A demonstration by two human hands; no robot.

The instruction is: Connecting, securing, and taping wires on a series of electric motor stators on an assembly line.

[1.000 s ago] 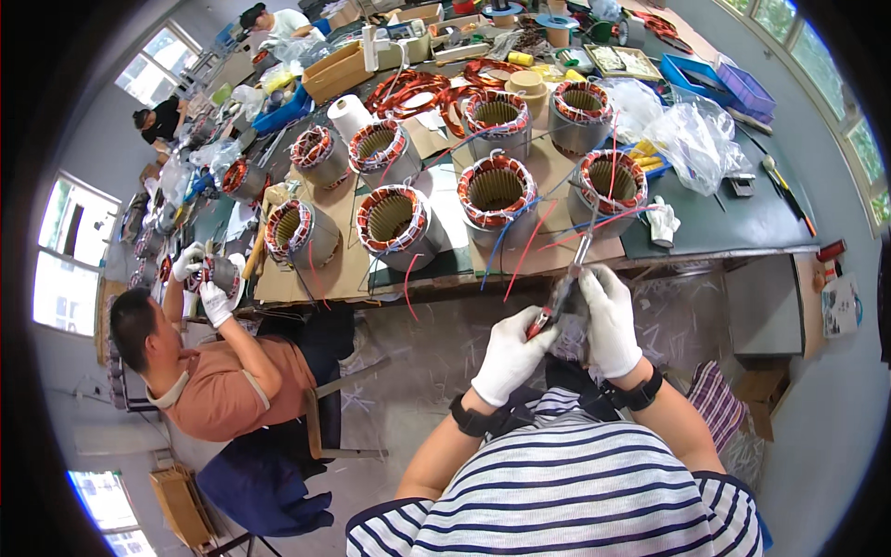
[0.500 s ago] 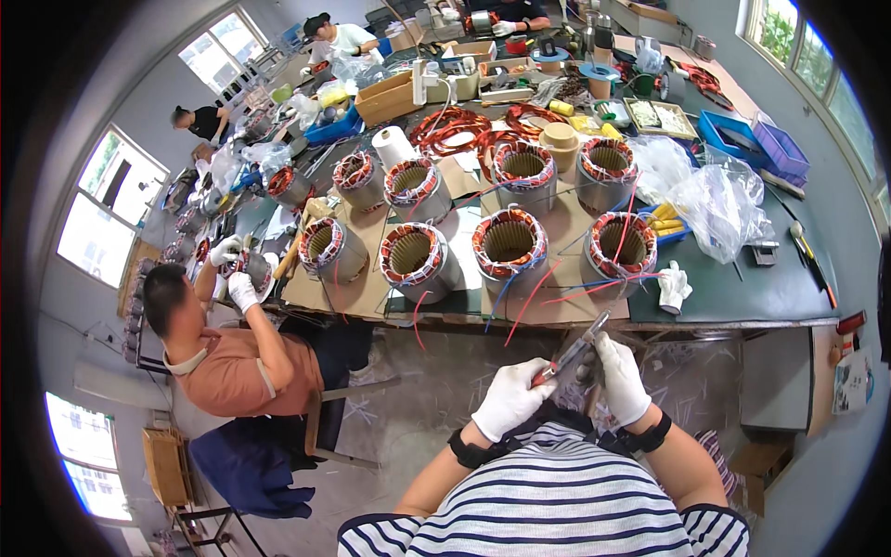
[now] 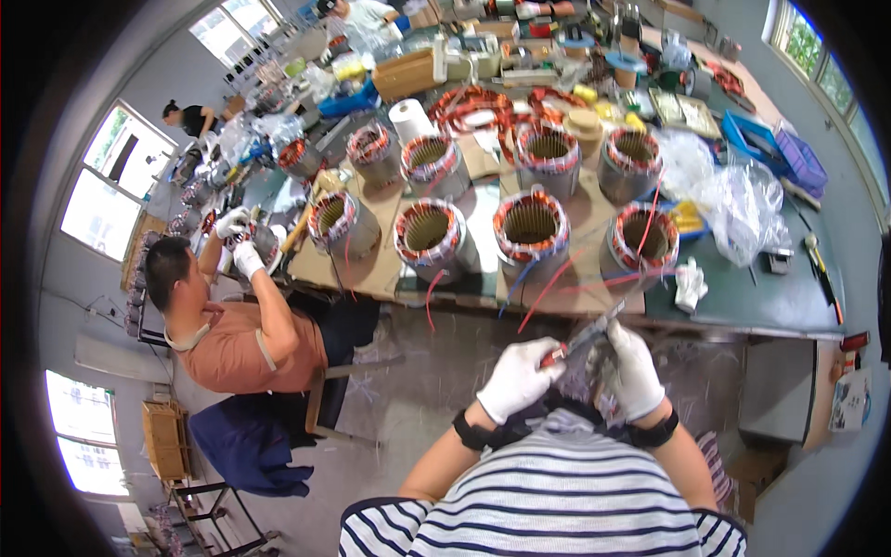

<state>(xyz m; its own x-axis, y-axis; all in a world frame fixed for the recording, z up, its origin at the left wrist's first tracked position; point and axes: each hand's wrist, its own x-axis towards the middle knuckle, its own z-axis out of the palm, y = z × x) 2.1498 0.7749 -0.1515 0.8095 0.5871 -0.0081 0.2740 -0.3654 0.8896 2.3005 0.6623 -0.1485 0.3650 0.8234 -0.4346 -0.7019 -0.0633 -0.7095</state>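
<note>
Hands, at centre of work: the left hand (image 3: 518,379), white-gloved, is closed around a slim tool (image 3: 583,337) by its red end; the tool points toward one o'clock. The right hand (image 3: 635,373), gloved likewise, lies at the tool's far end, fingers bent. Whether it pinches the tool or only rests against it cannot be told.

Obscured: the tool's tip and mid-length are blurred; the space between the palms is dark and its contents unreadable. Red and blue leads (image 3: 548,295) smear near the table edge. At twelve o'clock, the top edge cuts off a far person's arm (image 3: 548,9). The object in the seated co-worker's (image 3: 246,348) gloved hands, at ten o'clock, is partly covered by them.

Surface: the green table (image 3: 775,292) carries cardboard (image 3: 379,278), on which wound stators (image 3: 531,227) stand in two rough rows from ten to one o'clock, bores facing up. At two o'clock lies a loose white glove (image 3: 690,285); beyond it, a crumpled clear bag (image 3: 742,209). Copper coils (image 3: 461,110) lie at eleven.

Room: grey floor (image 3: 408,418) with pale scraps; windows at ten (image 3: 88,232) and one o'clock.
</note>
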